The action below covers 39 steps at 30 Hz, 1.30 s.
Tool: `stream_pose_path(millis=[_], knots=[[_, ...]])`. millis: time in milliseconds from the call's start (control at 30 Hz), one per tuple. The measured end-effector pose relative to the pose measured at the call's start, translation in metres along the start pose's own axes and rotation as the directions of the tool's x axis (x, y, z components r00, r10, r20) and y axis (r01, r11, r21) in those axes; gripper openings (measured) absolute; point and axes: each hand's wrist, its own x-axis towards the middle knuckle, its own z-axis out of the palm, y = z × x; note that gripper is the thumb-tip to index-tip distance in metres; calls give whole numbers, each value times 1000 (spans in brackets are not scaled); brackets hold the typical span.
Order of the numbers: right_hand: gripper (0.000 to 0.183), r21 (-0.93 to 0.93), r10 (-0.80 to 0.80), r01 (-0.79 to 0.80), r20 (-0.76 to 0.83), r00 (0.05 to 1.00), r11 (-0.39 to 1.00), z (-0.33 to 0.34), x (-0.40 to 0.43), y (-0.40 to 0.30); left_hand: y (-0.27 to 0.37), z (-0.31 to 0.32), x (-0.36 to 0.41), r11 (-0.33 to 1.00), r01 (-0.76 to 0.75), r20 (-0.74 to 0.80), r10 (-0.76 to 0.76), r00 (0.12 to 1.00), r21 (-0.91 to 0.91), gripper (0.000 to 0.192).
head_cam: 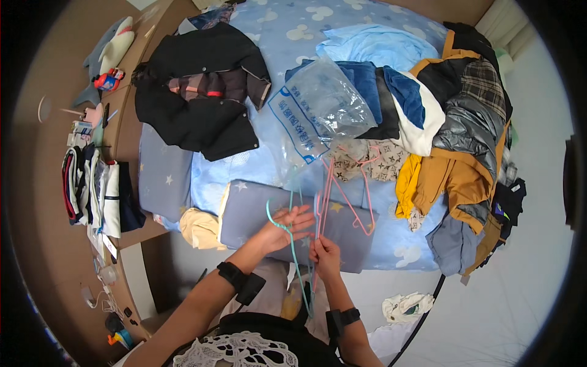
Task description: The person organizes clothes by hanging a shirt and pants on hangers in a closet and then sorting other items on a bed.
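Note:
In front of my body, my left hand (pixel 285 228) is spread with its palm up, and a turquoise plastic clothes hanger (pixel 293 250) hangs around it by the fingers. Close on its right, my right hand (pixel 325 256) pinches the pink and blue hangers (pixel 318 213) between thumb and fingers. Beyond my hands, a pink hanger (pixel 353 204) lies on a grey star-patterned pillow (pixel 257 206) at the bed's near edge. Above it, a clear plastic bag (pixel 330 110) with blue printing covers part of some folded blue clothing (pixel 362 82).
A black jacket (pixel 202 91) is spread on the bed's left part. Piled jackets and trousers (pixel 467 137) cover its right end. Folded clothes (pixel 98 188) and a plush shark (pixel 107 55) sit on the desk at left. White cloth (pixel 406 306) lies on the floor.

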Motion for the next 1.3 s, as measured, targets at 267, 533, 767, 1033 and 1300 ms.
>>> stream_pose_path(millis=[267,533,767,1033,1300], knots=[[18,14,25,-24,-111,993,1000,-41,-21,-34,18,-32,-22,988,49,134,-29,991,-147,60],[17,-110,170,-171,-17,985,979,-15,-35,-28,-11,-11,10,987,82,-3,-83,997,-141,52],[18,-681,75,33,128,989,731,21,-22,-38,-44,-36,20,981,-192,349,180,920,0,45],[31,-967,-634,217,85,769,134,-123,93,-51,-17,-10,16,968,162,142,-136,980,-189,26],[27,-337,101,-173,-222,970,925,-89,154,-45,-18,-28,9,958,177,171,-139,975,-228,21]])
